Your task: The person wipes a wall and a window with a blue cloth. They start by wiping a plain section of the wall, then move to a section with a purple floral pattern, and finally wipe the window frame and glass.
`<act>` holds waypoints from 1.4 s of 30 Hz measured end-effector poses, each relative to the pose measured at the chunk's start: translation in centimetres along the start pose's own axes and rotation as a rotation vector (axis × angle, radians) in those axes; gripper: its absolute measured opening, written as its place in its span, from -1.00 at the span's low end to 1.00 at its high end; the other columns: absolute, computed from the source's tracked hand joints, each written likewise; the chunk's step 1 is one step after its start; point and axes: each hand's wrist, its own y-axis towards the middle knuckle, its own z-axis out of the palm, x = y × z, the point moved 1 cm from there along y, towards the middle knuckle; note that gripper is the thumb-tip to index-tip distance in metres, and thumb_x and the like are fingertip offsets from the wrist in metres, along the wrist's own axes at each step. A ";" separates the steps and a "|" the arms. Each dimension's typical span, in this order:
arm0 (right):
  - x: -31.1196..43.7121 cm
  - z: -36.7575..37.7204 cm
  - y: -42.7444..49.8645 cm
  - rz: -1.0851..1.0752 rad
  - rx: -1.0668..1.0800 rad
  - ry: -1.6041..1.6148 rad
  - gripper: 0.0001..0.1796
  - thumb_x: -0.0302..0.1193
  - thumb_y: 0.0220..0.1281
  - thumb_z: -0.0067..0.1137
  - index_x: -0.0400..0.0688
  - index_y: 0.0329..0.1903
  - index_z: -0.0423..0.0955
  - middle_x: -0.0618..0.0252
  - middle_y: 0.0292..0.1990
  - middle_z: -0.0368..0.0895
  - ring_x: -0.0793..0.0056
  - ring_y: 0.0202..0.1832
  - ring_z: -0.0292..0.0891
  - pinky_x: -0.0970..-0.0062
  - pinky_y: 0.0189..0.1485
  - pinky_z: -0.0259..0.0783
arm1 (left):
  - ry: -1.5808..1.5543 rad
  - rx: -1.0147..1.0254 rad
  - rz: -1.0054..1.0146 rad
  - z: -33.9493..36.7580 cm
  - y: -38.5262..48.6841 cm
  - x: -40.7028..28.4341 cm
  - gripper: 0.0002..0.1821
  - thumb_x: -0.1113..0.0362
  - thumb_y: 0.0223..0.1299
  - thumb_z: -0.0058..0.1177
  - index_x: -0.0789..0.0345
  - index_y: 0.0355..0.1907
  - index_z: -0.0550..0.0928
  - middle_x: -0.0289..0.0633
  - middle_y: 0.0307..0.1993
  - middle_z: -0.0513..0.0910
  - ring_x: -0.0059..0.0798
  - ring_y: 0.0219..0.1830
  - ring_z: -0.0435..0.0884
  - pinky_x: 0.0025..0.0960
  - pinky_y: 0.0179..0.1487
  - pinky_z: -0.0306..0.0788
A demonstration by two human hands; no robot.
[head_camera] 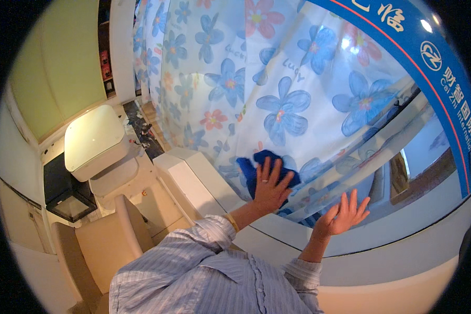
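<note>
My left hand [272, 186], with a ring and a yellow band at the wrist, presses a dark blue cloth [245, 168] against a large glass pane [322, 102]. Its fingers are spread over the bunched cloth. To the right, my right hand [347, 214] is raised with fingers apart and nothing in it, in front of the lower part of the pane; whether it touches the glass cannot be told. A white curtain [284, 112] with blue and red flowers hangs behind the glass, and lights reflect in the pane.
A blue band [431, 78] with writing curves along the pane's right side. A white ledge [208, 180] runs below the glass. To the left stand a beige armchair [102, 251], a white rounded stool or box [96, 137] and a black box [68, 196]. Dark debris lies by the wall.
</note>
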 end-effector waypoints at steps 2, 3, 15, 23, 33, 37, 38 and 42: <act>1.2 -0.3 0.3 -0.031 0.096 0.037 -0.69 -0.49 0.21 -0.07 -0.09 -0.07 0.62 0.20 0.10 0.63 -0.09 0.32 0.34 -0.16 0.46 -0.16 | -0.032 0.033 0.113 -0.7 3.3 -0.2 -0.41 -0.02 0.25 0.08 -0.07 0.35 0.40 0.05 0.43 0.20 0.29 0.47 0.05 0.45 0.32 -0.08; 2.0 -0.4 0.5 -0.089 0.194 0.055 -0.69 -0.49 0.21 -0.08 -0.09 -0.06 0.61 0.18 0.10 0.63 -0.10 0.32 0.35 -0.16 0.45 -0.15 | -0.003 0.000 0.173 -1.2 5.0 -0.1 -0.45 -0.02 0.23 0.10 -0.05 0.29 0.48 0.01 0.41 0.23 0.24 0.47 0.06 0.45 0.32 -0.06; 6.1 5.3 2.4 -0.265 0.111 -0.048 -0.66 -0.50 0.13 0.04 0.03 -0.08 0.68 0.22 0.20 0.57 -0.05 0.39 0.24 -0.09 0.52 -0.28 | 0.087 -0.171 0.071 -4.8 14.1 6.7 -0.43 0.03 0.16 0.09 0.05 0.26 0.50 0.17 0.43 0.20 0.25 0.46 0.09 0.32 0.39 -0.11; 5.7 5.5 2.3 -0.273 0.094 -0.057 -0.61 -0.54 0.15 0.01 0.09 -0.04 0.68 0.26 0.26 0.51 0.00 0.43 0.18 0.02 0.54 -0.30 | 0.103 -0.209 -0.108 -3.6 9.5 10.4 -0.51 -0.02 0.41 -0.17 0.20 0.20 0.58 0.14 0.43 0.21 0.25 0.48 0.08 0.33 0.34 -0.01; 5.8 5.6 1.9 -0.253 0.092 -0.070 -0.65 -0.45 0.17 -0.03 0.08 -0.10 0.71 0.26 0.20 0.56 -0.05 0.41 0.21 -0.07 0.53 -0.28 | 0.058 -0.133 -0.405 -2.4 2.0 13.8 -0.44 0.24 0.20 0.01 0.37 0.27 0.45 0.26 0.44 0.12 0.30 0.47 0.04 0.27 0.39 -0.05; 5.9 5.7 1.7 -0.233 0.099 -0.051 -0.64 -0.43 0.19 -0.04 0.12 -0.07 0.69 0.28 0.21 0.56 -0.04 0.40 0.23 -0.09 0.52 -0.28 | -0.038 -0.219 -0.638 -1.1 -1.8 13.9 -0.40 0.16 0.42 -0.17 0.38 0.43 0.23 0.26 0.47 0.03 0.25 0.49 -0.03 0.10 0.48 -0.12; 5.8 5.7 1.6 -0.226 0.111 -0.059 -0.64 -0.43 0.20 -0.05 0.13 -0.06 0.69 0.29 0.21 0.56 -0.04 0.39 0.23 -0.09 0.51 -0.28 | -0.073 -0.228 -0.726 -0.7 -2.7 13.6 -0.39 0.10 0.49 -0.26 0.36 0.47 0.16 0.26 0.48 -0.02 0.23 0.51 -0.07 0.01 0.50 -0.16; 6.0 5.8 1.6 -0.226 0.100 -0.045 -0.64 -0.41 0.23 -0.05 0.15 -0.02 0.66 0.31 0.21 0.56 -0.02 0.39 0.24 -0.11 0.50 -0.27 | -0.214 -0.263 -1.034 1.0 -5.0 10.4 -0.38 0.18 0.47 -0.25 0.38 0.48 0.11 0.26 0.49 -0.07 0.16 0.53 -0.13 -0.04 0.53 -0.26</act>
